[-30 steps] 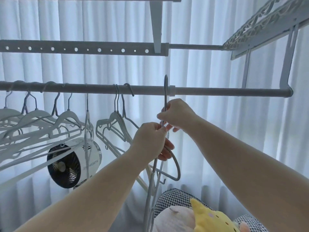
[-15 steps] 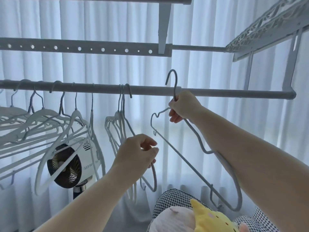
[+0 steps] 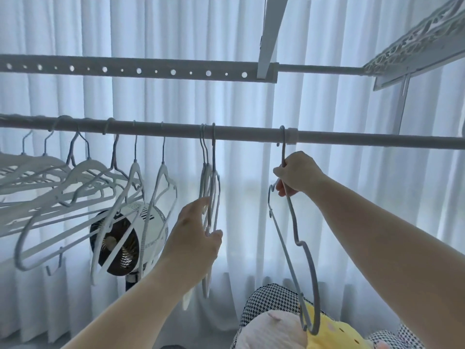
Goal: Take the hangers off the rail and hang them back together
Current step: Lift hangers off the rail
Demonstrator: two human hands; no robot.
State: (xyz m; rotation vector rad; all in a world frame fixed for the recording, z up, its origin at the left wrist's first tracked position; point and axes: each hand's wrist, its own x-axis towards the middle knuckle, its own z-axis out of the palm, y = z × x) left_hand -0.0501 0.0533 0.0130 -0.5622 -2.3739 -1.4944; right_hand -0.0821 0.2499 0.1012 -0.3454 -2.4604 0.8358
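Observation:
A grey rail [image 3: 239, 133] runs across the view at head height. My right hand [image 3: 297, 173] grips the neck of a grey hanger [image 3: 299, 243] whose hook sits over the rail near a white collar. My left hand [image 3: 198, 238] closes around a bunch of three grey hangers [image 3: 210, 187] that hang together from the rail at the middle. Several white hangers [image 3: 83, 182] hang spread out along the rail's left half.
A round fan [image 3: 125, 238] stands behind the white hangers. White curtains fill the background. A perforated bar [image 3: 138, 70] and a patterned shelf [image 3: 415, 44] lie above the rail. Plush toys and a checked cushion [image 3: 271, 301] lie below at the right.
My right hand has brought the single hanger down so its hook rests over the rail. My left hand has moved left and up and taken hold of the three bunched hangers.

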